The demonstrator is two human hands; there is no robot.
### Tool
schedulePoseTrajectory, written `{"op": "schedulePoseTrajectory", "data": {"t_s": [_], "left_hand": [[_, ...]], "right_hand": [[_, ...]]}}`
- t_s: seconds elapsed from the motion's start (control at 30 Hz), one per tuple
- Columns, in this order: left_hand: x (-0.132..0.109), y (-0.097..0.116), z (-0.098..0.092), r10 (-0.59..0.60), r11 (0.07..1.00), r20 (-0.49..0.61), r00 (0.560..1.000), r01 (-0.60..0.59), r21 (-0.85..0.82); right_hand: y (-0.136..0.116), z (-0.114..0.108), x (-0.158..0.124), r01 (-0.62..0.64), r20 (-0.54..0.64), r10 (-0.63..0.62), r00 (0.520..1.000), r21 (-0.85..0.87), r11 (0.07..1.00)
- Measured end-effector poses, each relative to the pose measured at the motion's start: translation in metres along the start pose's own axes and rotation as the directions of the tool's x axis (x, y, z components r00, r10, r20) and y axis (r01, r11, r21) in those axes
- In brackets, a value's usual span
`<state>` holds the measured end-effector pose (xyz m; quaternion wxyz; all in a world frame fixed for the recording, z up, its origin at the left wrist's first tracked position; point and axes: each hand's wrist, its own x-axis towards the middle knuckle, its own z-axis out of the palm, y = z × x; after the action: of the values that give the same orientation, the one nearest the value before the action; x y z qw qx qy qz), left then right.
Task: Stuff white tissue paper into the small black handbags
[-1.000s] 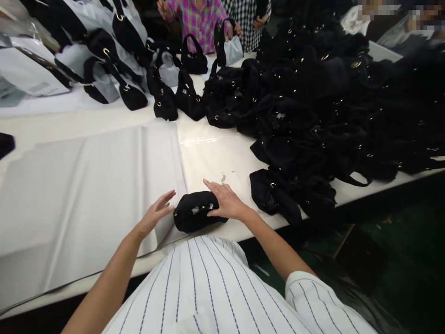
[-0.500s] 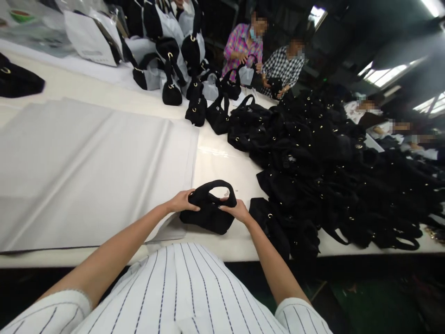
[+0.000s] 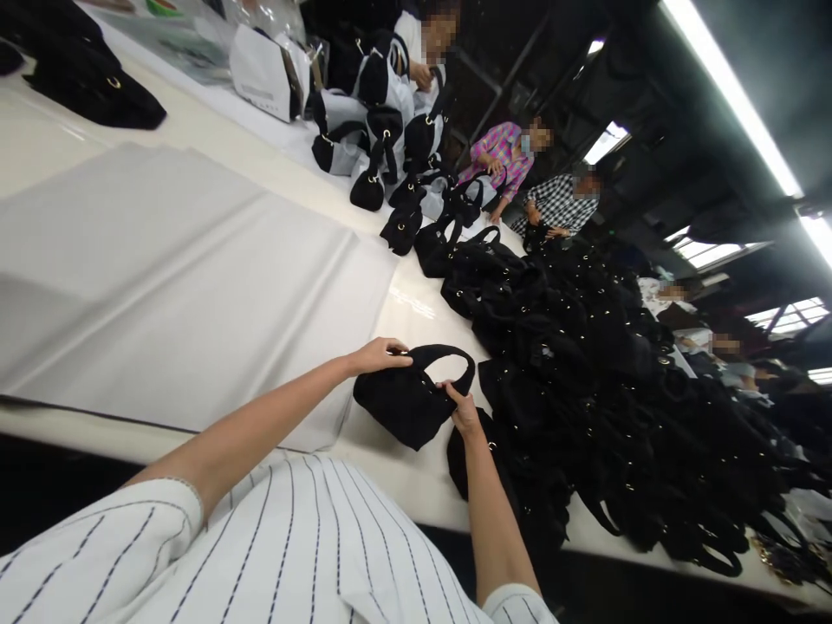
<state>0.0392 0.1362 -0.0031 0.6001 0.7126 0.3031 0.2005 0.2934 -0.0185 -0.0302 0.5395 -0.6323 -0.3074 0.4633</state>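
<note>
A small black handbag [image 3: 406, 400] with a looped handle is held between my two hands at the table's near side. My left hand [image 3: 380, 356] grips its upper left edge, fingers closed near the base of the handle. On the other side, my right hand [image 3: 464, 411] pinches the top right rim beneath the handle, its thumb at the opening. The bag is tilted, its right side lower. To its left lies a stack of large grey-white sheets [image 3: 195, 286]. A big heap of black bags [image 3: 585, 373] begins just right of my right hand.
Bags stuffed with pale paper [image 3: 344, 117] stand at the back of the white table [image 3: 416, 299]. Co-workers, one in a pink plaid shirt [image 3: 499, 143] and one in a checked shirt [image 3: 564, 204], handle bags across the table. More black bags [image 3: 110, 91] lie far left.
My view has tilted and turned. The handbag now hangs at a slant, its right side lower. My left hand has shifted to the bag's upper edge, and my right hand is now on the rim.
</note>
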Motion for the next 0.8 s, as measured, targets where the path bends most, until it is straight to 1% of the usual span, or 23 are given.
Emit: {"op": "schedulePoseTrajectory", "data": {"t_s": [0.03,0.07,0.1,0.13,0.17,0.2,0.23,0.27,0.3,0.33,0.37,0.4,0.47,0.5,0.57,0.6,0.67,0.7,0.73,0.8], "left_hand": [[-0.006,0.001,-0.001,-0.015,0.995,-0.043,0.999,0.011,-0.100],[-0.014,-0.002,-0.002,-0.077,0.983,-0.108,0.991,0.058,-0.175],[-0.023,-0.006,-0.001,-0.173,0.966,-0.176,0.969,0.132,-0.222],[-0.032,-0.012,0.001,-0.281,0.943,-0.230,0.932,0.224,-0.244],[-0.042,-0.020,0.005,-0.380,0.911,-0.242,0.893,0.315,-0.268],[-0.052,-0.026,0.010,-0.463,0.866,-0.200,0.864,0.393,-0.308],[-0.061,-0.032,0.017,-0.515,0.817,-0.107,0.851,0.449,-0.363],[-0.070,-0.035,0.026,-0.528,0.766,0.014,0.849,0.483,-0.424],[-0.076,-0.037,0.034,-0.513,0.714,0.124,0.850,0.502,-0.487],[-0.081,-0.036,0.043,-0.480,0.672,0.200,0.854,0.505,-0.541],[-0.085,-0.034,0.051,-0.448,0.657,0.223,0.866,0.488,-0.575],[-0.086,-0.031,0.059,-0.429,0.687,0.189,0.883,0.455,-0.567],[-0.087,-0.023,0.069,-0.424,0.791,0.052,0.904,0.397,-0.465],[-0.086,-0.019,0.073,-0.411,0.847,-0.024,0.911,0.372,-0.380],[-0.085,-0.011,0.077,-0.333,0.939,-0.183,0.925,0.309,-0.149],[-0.085,-0.007,0.078,-0.271,0.962,-0.255,0.928,0.273,-0.028],[-0.087,0.000,0.079,-0.124,0.956,-0.363,0.924,0.209,0.205],[-0.088,0.003,0.079,-0.062,0.936,-0.391,0.918,0.190,0.298],[-0.089,0.004,0.079,-0.025,0.916,-0.405,0.914,0.183,0.357],[-0.091,0.004,0.077,0.010,0.876,-0.419,0.908,0.194,0.441]], "right_hand": [[0.001,-0.006,-0.005,0.008,0.000,-0.008,1.000,0.028,1.000],[0.003,-0.012,-0.011,0.016,-0.003,-0.016,1.000,0.048,0.999],[0.005,-0.018,-0.016,0.024,-0.011,-0.024,1.000,0.053,0.998],[0.008,-0.024,-0.022,0.031,-0.022,-0.030,0.999,0.047,0.998],[0.011,-0.029,-0.027,0.040,-0.037,-0.038,0.999,0.031,0.999],[0.014,-0.034,-0.033,0.051,-0.054,-0.050,0.997,0.009,0.999],[0.017,-0.037,-0.038,0.065,-0.071,-0.065,0.995,-0.010,0.998],[0.020,-0.040,-0.042,0.080,-0.084,-0.082,0.993,-0.020,0.997],[0.023,-0.042,-0.047,0.095,-0.093,-0.097,0.991,-0.023,0.995],[0.026,-0.044,-0.051,0.108,-0.100,-0.109,0.989,-0.017,0.994],[0.027,-0.045,-0.054,0.114,-0.103,-0.114,0.988,-0.004,0.993],[0.027,-0.046,-0.057,0.116,-0.099,-0.113,0.989,0.020,0.993],[0.024,-0.048,-0.062,0.109,-0.083,-0.103,0.991,0.072,0.991],[0.020,-0.048,-0.064,0.104,-0.074,-0.098,0.992,0.084,0.991],[0.008,-0.047,-0.066,0.102,-0.078,-0.097,0.992,0.060,0.993],[0.000,-0.046,-0.067,0.116,-0.099,-0.112,0.989,0.033,0.993],[-0.018,-0.043,-0.068,0.172,-0.143,-0.174,0.974,-0.027,0.985],[-0.028,-0.042,-0.069,0.204,-0.152,-0.213,0.965,-0.071,0.976],[-0.037,-0.041,-0.069,0.226,-0.141,-0.245,0.959,-0.141,0.964],[-0.054,-0.038,-0.071,0.229,-0.063,-0.269,0.961,-0.362,0.903]]}}
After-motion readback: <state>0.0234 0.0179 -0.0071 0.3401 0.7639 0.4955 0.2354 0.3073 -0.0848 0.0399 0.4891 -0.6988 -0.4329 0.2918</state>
